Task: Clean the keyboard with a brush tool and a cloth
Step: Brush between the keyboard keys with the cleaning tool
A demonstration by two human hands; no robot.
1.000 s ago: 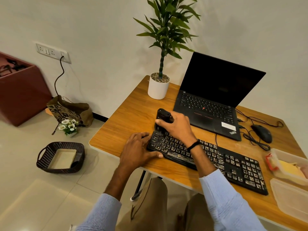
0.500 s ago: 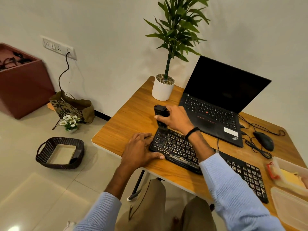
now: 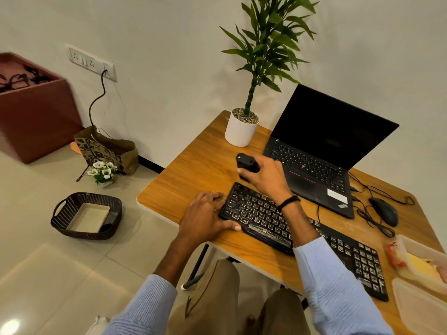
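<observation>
A black keyboard point(image 3: 263, 217) with worn, dusty keys lies diagonally near the front edge of the wooden desk point(image 3: 193, 170). My left hand point(image 3: 205, 218) rests on the desk at the keyboard's left end, thumb along its front edge. My right hand point(image 3: 264, 176) grips a black brush tool point(image 3: 245, 163) just beyond the keyboard's far left corner, over the desk. Its bristles are hidden by the hand. A yellow cloth point(image 3: 420, 264) lies in a clear container at the right edge.
An open black laptop point(image 3: 321, 151) stands behind the keyboard, a potted plant point(image 3: 243, 128) to its left, a wired mouse point(image 3: 384, 211) to its right. Clear plastic containers point(image 3: 420, 308) sit at the right. A dark basket point(image 3: 85, 216) and a paper bag point(image 3: 106, 151) are on the floor.
My right hand with the brush tool has moved off the keyboard's top left keys to the desk beyond its far corner. My left hand has stayed put.
</observation>
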